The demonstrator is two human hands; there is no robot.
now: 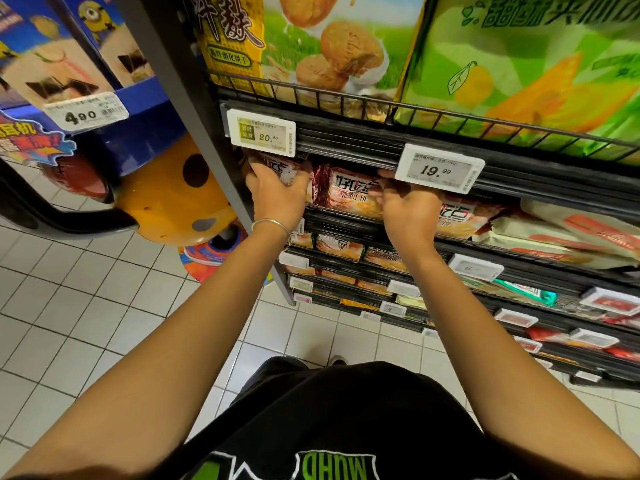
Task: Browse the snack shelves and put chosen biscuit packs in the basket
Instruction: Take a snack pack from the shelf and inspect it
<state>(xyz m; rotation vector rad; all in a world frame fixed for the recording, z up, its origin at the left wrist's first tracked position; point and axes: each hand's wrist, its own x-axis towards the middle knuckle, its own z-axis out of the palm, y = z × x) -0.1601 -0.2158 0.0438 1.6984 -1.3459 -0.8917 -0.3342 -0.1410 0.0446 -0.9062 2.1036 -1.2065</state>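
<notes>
Both my hands reach into the second shelf of a dark wire rack (346, 223). My left hand (277, 194), with a silver bangle on the wrist, grips the leftmost red-and-white biscuit pack (282, 169) at the shelf's left end. My right hand (408, 209) has its fingers curled on the right part of the neighbouring red biscuit pack (346, 188), just below a price tag (438, 168) reading 19.99. More packs of the same kind (460, 216) lie to the right. No basket is in view.
Large yellow (294, 39) and green (526, 64) biscuit bags fill the shelf above, behind a wire rail. Lower shelves hold smaller packs and price tags. To the left stand a blue display (69, 64) and a yellow figure (173, 199). White floor tiles lie below.
</notes>
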